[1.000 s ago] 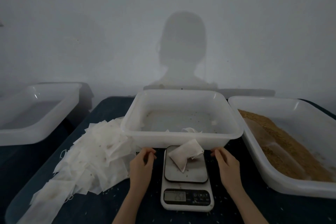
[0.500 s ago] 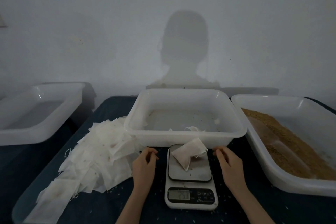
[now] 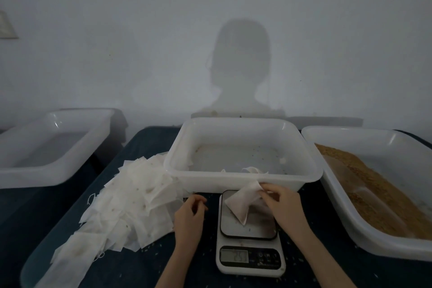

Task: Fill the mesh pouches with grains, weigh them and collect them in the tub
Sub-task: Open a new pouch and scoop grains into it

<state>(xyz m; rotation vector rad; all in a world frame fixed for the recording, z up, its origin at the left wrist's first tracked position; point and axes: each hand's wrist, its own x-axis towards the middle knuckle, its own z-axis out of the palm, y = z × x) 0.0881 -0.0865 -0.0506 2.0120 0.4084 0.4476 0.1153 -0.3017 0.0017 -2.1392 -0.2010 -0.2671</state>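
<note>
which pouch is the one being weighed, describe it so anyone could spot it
Find the white kitchen scale at the table's front, before the middle tub. The filled pouch lies on its platform, the right hand pinching its top corner. Unlike the flat empty pouches heaped to the left, it is plump.

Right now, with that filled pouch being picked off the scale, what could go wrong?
The right hand pinches only the top corner of the filled pouch, so grains may spill onto the scale if its mouth is loose. Lifted low, the pouch could catch the near rim of the middle tub.
</note>
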